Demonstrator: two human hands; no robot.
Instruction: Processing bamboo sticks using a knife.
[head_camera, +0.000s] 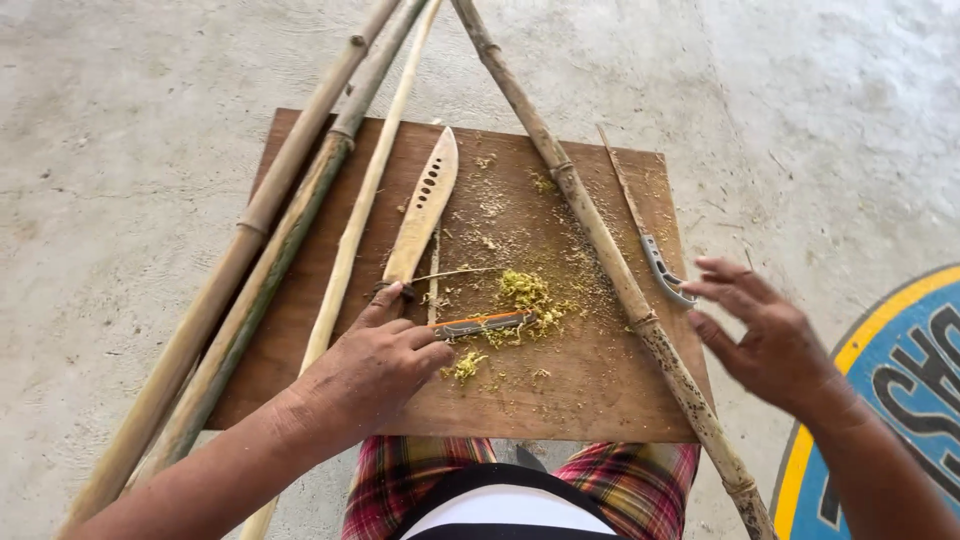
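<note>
Left hand (375, 365) grips orange-handled knife (485, 323) on shaving-strewn wooden board (590, 390); right hand (765, 335), fingers spread, hovers at board's right edge beside bamboo pole (600, 240).

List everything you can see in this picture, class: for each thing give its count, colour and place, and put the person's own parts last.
board: one, brown, flat on the floor under the work.
poles: four bamboo poles, tan and greenish, three crossing the board's left side, one its right.
wooden blade: one, pale, with a row of holes, mid-board.
knife: one, dark with an orange stripe, by the left hand.
shavings: a yellow-green heap, board centre.
metal tool: one, grey, at the board's right edge.
floor: grey concrete, with a blue and yellow marking at right.
shorts: red plaid, bottom.
left hand: on the wooden blade's grip.
right hand: open, fingertips at the metal tool.
</note>
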